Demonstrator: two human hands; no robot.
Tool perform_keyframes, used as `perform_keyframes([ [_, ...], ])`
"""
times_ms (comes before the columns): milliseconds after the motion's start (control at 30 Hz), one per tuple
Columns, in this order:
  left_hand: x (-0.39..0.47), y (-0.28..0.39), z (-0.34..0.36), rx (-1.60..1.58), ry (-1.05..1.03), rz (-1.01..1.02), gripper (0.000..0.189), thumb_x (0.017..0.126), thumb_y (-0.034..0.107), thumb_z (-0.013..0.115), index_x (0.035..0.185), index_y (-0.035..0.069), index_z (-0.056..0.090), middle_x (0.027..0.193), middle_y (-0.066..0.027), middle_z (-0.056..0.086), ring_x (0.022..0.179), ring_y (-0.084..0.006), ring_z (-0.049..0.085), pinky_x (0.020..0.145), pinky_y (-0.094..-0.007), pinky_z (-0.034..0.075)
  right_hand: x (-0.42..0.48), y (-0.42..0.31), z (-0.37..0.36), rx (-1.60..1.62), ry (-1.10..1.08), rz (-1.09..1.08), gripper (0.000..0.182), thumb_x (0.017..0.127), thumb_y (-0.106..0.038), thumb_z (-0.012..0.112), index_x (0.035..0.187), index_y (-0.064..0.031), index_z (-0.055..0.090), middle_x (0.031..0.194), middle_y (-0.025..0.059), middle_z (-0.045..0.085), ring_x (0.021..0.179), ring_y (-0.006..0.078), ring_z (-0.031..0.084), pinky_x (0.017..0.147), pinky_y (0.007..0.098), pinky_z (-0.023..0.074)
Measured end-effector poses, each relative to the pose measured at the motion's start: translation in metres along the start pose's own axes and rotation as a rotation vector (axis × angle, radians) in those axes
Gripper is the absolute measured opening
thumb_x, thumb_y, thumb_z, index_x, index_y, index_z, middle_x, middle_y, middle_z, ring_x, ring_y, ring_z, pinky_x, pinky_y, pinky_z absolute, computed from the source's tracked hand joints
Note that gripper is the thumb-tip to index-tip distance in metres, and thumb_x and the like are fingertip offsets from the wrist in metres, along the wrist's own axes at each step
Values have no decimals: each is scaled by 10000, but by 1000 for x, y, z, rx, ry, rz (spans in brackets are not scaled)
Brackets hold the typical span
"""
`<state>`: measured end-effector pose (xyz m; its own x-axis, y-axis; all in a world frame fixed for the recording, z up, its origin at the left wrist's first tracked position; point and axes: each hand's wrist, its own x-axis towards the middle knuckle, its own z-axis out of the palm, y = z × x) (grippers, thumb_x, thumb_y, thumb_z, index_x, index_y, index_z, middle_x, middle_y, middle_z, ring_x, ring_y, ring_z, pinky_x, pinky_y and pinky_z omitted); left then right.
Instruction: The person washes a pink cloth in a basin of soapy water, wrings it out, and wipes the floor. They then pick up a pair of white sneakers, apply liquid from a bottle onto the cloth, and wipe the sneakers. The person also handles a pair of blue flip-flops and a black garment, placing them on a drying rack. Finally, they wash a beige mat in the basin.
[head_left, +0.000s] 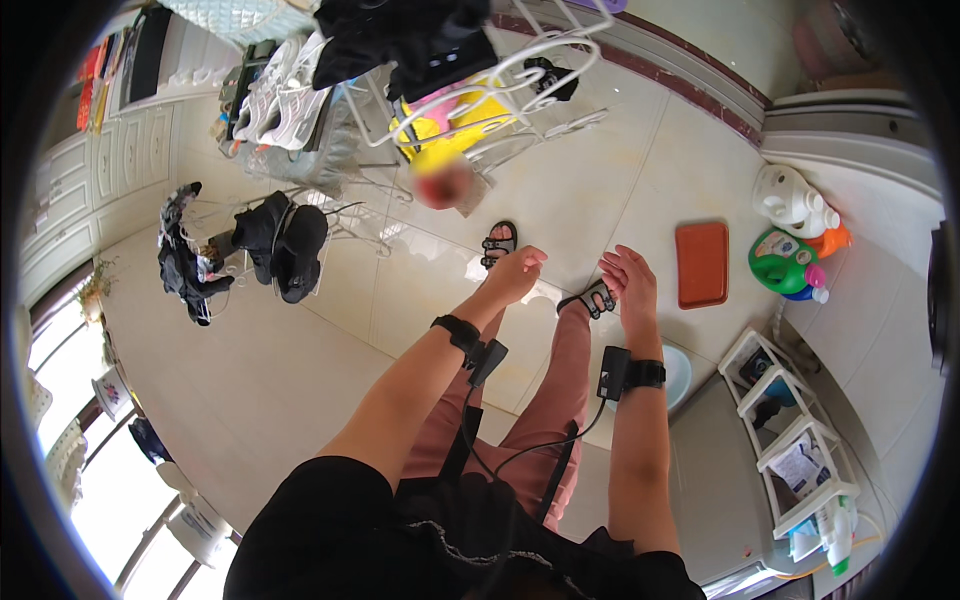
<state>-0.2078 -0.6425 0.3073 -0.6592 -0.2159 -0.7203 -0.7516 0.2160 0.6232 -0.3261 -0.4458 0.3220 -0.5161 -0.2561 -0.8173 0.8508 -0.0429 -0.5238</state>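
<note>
My left hand (516, 271) is held above the tiled floor (420, 292) with its fingers loosely curled and nothing visible in them. To the right, my right hand (631, 283) hangs with its fingers slightly apart, also holding nothing. Both hands are in the air, apart from each other. A black wrist strap with a small box sits on each forearm, and a cable joins the two boxes. Below the hands are my sandalled feet. A reddish-brown plastic tray (703, 265) lies on the floor nearest my right hand. Behind my right forearm, a light-blue basin (676, 379) is partly hidden.
White metal racks (517, 94) at the front hold black clothing (405, 41), a yellow item (480, 105) and white sneakers (281, 97). Black items (281, 244) hang at left. A green detergent bottle (780, 261), white jugs (787, 199) and a plastic shelf (795, 442) stand at right.
</note>
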Motion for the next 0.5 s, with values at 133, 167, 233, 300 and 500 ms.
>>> perform_keyframes([
  [133,-13,-34,-42,-104,122,-14,224,846,102,527,1049,59,614,919,-93,670,856,-203,639,763,-298,493,5,9,71,-178,-55,22,287,930,-184,511,1152,-6,540,1058,137,633,953,228,641,802,318,514],
  [167,-17,-40,-52,-117,158,-6,226,833,91,519,1031,49,618,893,-106,671,841,-218,642,744,-305,495,4,13,87,-218,-61,36,286,928,-182,513,1151,-6,541,1055,136,635,947,227,643,797,317,515],
  [233,-23,-60,-71,-160,188,-23,223,850,118,540,1051,61,617,929,-91,670,864,-208,637,777,-300,493,6,23,120,-299,-80,62,284,924,-179,515,1148,-7,543,1048,136,639,934,227,648,787,317,518],
  [300,-28,-74,-91,-198,190,-48,217,886,145,569,1084,62,605,995,-51,672,899,-169,628,806,-287,485,9,35,148,-368,-120,77,286,921,-180,520,1148,-8,543,1047,138,640,926,228,650,777,313,518],
  [500,-44,-127,-133,-450,327,-111,211,899,97,500,1073,11,582,925,-65,650,852,-122,616,781,-251,483,24,86,200,-525,-265,131,277,918,-190,531,1128,-11,547,1019,126,641,881,212,649,755,300,512],
])
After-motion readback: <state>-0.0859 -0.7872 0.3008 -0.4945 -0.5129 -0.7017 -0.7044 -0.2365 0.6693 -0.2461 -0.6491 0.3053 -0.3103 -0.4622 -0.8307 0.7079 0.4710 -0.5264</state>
